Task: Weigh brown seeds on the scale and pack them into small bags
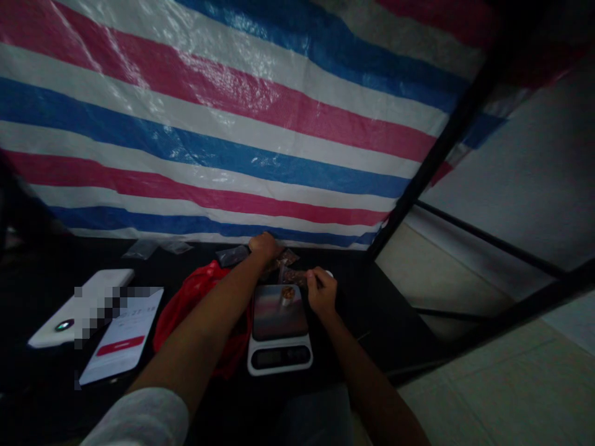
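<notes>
My right hand pinches the edge of a small clear plastic bag with brown bits inside, just behind a white kitchen scale. A small cup filled with brown pieces stands on the scale's dark platform. Toward the back of the table, my left hand is stretched out beside another bag of brown bits. Its fingers are turned away, so what they hold, if anything, is hidden. An emptier-looking clear bag lies left of that hand.
Under my left forearm lies a red plastic bag. A lit phone and a white device are at the left, with clear bags behind. A striped sheet hangs along the back; a black frame post rises at right.
</notes>
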The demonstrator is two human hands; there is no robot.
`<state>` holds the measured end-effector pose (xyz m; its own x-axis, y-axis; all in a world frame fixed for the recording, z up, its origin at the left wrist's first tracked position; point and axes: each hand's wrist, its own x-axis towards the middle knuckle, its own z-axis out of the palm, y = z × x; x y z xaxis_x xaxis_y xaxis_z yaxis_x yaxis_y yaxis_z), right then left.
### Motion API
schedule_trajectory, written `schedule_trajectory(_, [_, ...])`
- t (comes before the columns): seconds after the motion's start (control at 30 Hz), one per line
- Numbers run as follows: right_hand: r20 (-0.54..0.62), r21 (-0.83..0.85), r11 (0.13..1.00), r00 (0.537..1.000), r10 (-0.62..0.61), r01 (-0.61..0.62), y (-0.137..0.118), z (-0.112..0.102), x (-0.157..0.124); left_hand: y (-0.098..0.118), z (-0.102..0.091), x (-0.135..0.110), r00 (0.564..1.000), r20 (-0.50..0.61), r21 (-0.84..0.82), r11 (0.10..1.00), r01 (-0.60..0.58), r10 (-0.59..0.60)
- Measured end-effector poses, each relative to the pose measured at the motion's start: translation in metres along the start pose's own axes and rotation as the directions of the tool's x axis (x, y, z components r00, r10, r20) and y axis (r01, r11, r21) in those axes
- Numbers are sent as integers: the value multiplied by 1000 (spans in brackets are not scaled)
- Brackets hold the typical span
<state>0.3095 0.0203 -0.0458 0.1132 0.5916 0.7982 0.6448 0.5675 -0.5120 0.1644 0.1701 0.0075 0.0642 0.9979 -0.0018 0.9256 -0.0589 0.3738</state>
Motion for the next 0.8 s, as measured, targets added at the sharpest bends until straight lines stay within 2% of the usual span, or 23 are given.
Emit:
schedule_trajectory(0.1, [38,19,999,998,-43,42,-2,-1,-3,4,9,2,1000,-15,-14,1000,-19,19])
schedule_trajectory(0.2, [78,55,998,996,-48,43,-3,-3,-5,-3,6,3,998,-30,-47,997,-63,62])
schedule_trajectory(0.3, [110,86,996,994,-17,7,-6,-4,-5,-13,-8,2,987,-87,-104,984,-143,134])
schedule_trajectory(0.43, [169,121,993,986,-2,-19,-9,-7,-3,-25,-35,-8,939,-261,-198,940,-279,223])
schedule_trajectory(0.57, [279,151,988,960,0,-44,-13,-20,1,-41,-52,-43,887,-364,-290,871,-397,283])
schedule_trajectory(0.6, [314,151,987,949,5,-55,-13,-24,1,-47,-53,-55,870,-382,-375,808,-454,312])
schedule_trajectory(0.67, [392,138,987,920,16,-76,-14,-30,2,-60,-51,-82,839,-358,-474,695,-542,410])
schedule_trajectory(0.8, [531,79,992,846,42,-99,-13,-33,2,-82,-36,-128,748,-226,-462,607,-646,624])
